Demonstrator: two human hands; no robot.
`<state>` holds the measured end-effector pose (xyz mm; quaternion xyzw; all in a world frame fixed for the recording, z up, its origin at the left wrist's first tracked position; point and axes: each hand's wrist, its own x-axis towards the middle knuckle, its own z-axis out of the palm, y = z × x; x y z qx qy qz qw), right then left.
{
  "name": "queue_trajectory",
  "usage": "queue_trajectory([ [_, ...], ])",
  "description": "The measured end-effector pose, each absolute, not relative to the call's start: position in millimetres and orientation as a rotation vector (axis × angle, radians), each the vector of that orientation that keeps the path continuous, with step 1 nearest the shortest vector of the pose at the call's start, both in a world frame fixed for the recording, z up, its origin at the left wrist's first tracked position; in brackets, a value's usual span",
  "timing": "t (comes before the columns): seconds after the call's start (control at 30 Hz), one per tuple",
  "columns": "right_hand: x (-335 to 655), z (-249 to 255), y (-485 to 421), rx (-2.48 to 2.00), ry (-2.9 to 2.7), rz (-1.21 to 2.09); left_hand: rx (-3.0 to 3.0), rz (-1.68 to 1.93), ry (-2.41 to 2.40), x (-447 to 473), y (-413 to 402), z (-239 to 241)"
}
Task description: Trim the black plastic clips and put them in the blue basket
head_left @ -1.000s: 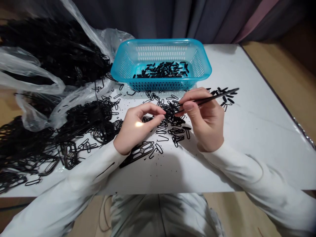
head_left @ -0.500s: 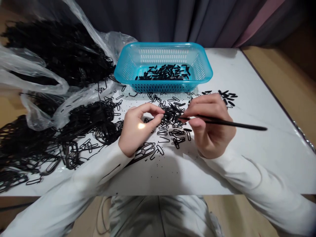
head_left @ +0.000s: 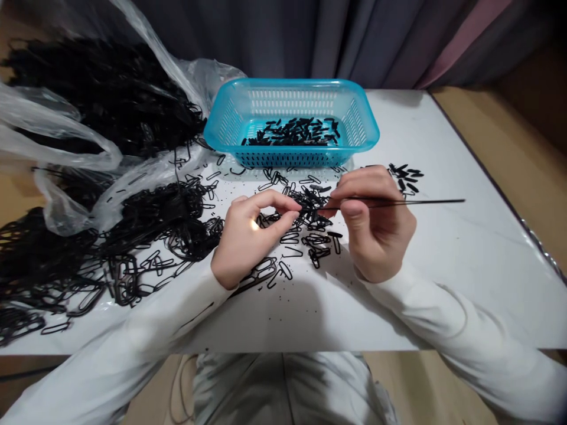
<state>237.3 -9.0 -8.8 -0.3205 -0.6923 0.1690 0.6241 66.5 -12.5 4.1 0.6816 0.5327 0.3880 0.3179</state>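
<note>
My left hand (head_left: 250, 236) is closed in a pinch, thumb and forefinger meeting at the end of a small black piece (head_left: 307, 208). Its exact shape is lost against the dark pile behind it. In my right hand (head_left: 376, 227) is a pair of slim black tweezers (head_left: 436, 202), held like a pen, with the joined end sticking out to the right. The tips point left at the small piece; whether they grip it I cannot tell. Under and around the fingertips lies a heap of small black loops and strips (head_left: 316, 242).
A blue slotted basket (head_left: 287, 158) with many short black pieces stands behind my hands. Clear plastic bags (head_left: 57, 203) and a large tangle of black frames (head_left: 133, 218) cover the left. A small group of black pieces (head_left: 406, 176) lies to the right, on the white tabletop (head_left: 469, 277).
The tweezers have turned, now showing two thin arms edge-on, with their rear end higher. My left fingertips have moved slightly right, closer to the tips. The whole view has shifted slightly.
</note>
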Motion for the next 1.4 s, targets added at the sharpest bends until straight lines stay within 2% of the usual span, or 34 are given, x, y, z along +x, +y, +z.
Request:
queue_trajectory([
  [0.43, 236.6, -11.9, -8.7, -0.767, -1.614, 0.363, 1.815, 1.063, 1.379, 67.3, -14.0, 3.9],
  [0.8, 235.4, -13.5, -5.7, -0.714, -1.597, 0.580, 1.976, 1.112, 1.455, 68.5, -15.1, -2.3],
  [1.13, 239.3, -11.8, -1.6, -0.696, -1.612, 0.302, 1.899, 1.009, 1.513, 71.4, -15.2, 1.4],
  [1.27, 238.4, -9.6, -1.7, -0.737, -1.516, 0.390, 2.042, 0.934, 1.487, 69.3, -16.6, 0.9],
  [1.4, 236.3, -7.8, -1.3, -0.884, -1.317, 0.649, 2.372, 0.931, 1.447, 67.8, -18.0, 1.6],
])
